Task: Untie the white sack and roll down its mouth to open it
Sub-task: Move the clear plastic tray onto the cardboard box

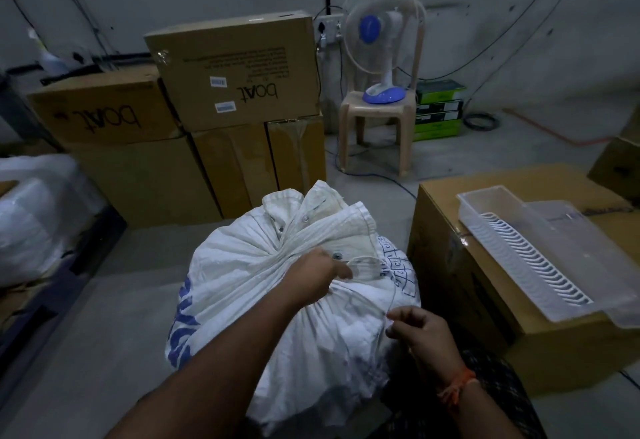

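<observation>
The right hand pinches a thin string. The left hand grips the gathered neck of the white sack on the floor; its contents are hidden. Beyond, a clear tray rests on a cardboard box.

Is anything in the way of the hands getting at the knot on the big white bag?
Nothing visible is. The left hand already rests on the gathered neck of the white sack, and the right hand pinches the thin string that runs from that neck. The cardboard box stands off to the right.
</observation>
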`<state>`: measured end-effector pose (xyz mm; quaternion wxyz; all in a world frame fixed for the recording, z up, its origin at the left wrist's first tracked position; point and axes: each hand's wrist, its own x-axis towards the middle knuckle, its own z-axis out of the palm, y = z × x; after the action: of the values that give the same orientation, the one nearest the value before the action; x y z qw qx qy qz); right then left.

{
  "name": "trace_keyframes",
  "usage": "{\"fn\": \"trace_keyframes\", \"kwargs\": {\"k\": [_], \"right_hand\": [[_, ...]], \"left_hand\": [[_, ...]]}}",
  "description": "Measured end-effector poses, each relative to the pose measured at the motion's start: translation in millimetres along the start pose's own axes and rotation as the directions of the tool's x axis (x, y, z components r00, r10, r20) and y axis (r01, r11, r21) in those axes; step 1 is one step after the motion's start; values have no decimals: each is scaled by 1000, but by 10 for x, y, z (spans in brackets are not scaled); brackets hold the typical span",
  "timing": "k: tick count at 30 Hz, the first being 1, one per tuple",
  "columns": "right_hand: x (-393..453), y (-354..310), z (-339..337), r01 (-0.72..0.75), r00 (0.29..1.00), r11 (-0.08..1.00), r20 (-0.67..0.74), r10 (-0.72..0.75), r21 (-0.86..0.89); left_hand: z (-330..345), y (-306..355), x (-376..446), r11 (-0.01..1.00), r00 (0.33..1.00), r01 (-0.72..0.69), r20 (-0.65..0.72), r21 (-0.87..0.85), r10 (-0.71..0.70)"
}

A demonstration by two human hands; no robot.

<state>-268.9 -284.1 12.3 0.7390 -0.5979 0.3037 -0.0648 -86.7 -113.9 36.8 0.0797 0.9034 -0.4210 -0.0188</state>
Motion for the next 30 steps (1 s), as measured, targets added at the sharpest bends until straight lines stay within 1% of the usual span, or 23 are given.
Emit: {"fn": "trace_keyframes", "kwargs": {"k": [2, 6, 8, 10, 12, 14, 16, 18, 21, 24, 27, 30], "right_hand": [[40, -14, 6, 22, 999, 999, -27, -22, 24], [122, -11, 53, 39, 998, 996, -41, -36, 78], [131, -10, 89, 12, 1000, 993, -20, -10, 119], [115, -32, 119, -39, 999, 983, 21, 36, 179], [101, -58, 134, -86, 996, 966, 45, 77, 245], [92, -69, 145, -102, 994, 951, 52, 91, 290], [95, -63, 161, -90, 996, 949, 38, 83, 302], [104, -50, 174, -57, 998, 953, 16, 55, 297], [96, -46, 177, 43, 999, 978, 10, -46, 202], [54, -87, 178, 160, 987, 987, -11, -160, 15], [22, -188, 147, 238, 962, 954, -90, -257, -184], [-20, -371, 15, 319, 902, 873, -165, -399, -369]], "left_hand": [[-101, 18, -32, 995, 998, -56, -17, -88, 54], [-268, -42, -133, 929, 998, -68, -11, -364, 69], [-294, -77, -198, 883, 998, -60, -19, -466, 58], [-299, -91, -253, 844, 999, -53, -26, -533, 46], [-286, -99, -289, 832, 998, -55, -36, -553, 42], [-254, -108, -314, 837, 998, -48, -57, -546, 20], [-220, -112, -333, 845, 994, -22, -101, -535, -38], [-194, -120, -344, 862, 984, -25, -166, -506, -68], [-149, -125, -356, 885, 970, -40, -231, -464, -77], [-100, -123, -370, 881, 948, -21, -290, -472, -133], [-125, -86, -341, 878, 928, -34, -342, -477, -150], [-201, 33, -207, 885, 919, -98, -384, -454, -95]]}}
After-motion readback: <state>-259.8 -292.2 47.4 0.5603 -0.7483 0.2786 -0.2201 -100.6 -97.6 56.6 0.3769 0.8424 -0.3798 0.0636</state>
